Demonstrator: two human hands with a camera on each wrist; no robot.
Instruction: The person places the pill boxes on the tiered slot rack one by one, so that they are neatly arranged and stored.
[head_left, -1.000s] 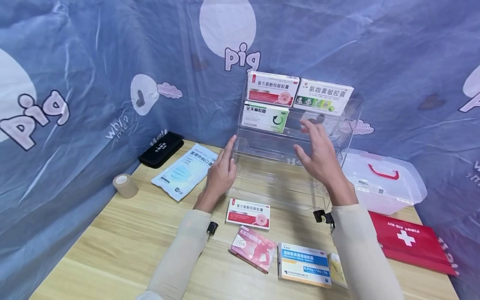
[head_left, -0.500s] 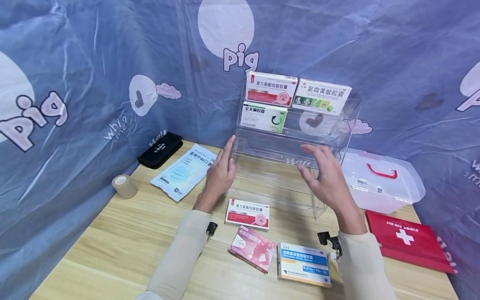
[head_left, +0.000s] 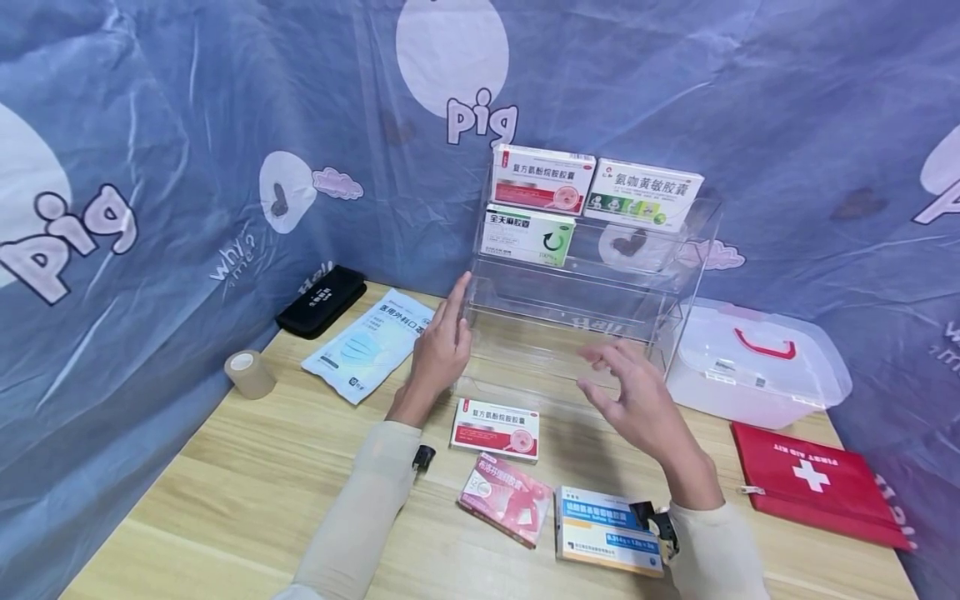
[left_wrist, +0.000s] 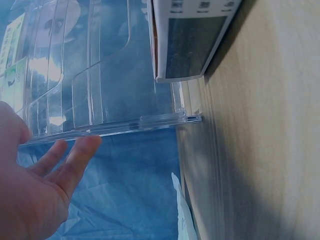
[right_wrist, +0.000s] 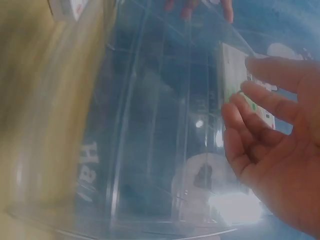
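Note:
A clear acrylic stepped rack (head_left: 525, 287) stands at the back of the table. My left hand (head_left: 442, 346) rests against its left side with fingers extended, also seen in the left wrist view. Holding nothing, my right hand (head_left: 637, 400) hovers in front of the lower tiers, fingers loosely bent. The top tier bears a red-and-white medicine box (head_left: 542, 179) and a green-and-white capsule box (head_left: 643, 196). Below sits another green-and-white box (head_left: 527, 236). On the table lie a second red-and-white box (head_left: 495, 429), a pink box (head_left: 507, 500) and a blue-and-white box (head_left: 603, 529).
Right of the rack are a translucent storage box (head_left: 757, 350) with a red handle and a red first aid pouch (head_left: 817, 483). To the left lie a face mask packet (head_left: 367, 346), a black case (head_left: 321, 300) and a tan tape roll (head_left: 251, 375). A blue curtain (head_left: 225, 150) hangs behind.
My right hand has come down and back from beside the green-and-white box on the second tier to the rack's lower front. The left hand stays at the rack's side.

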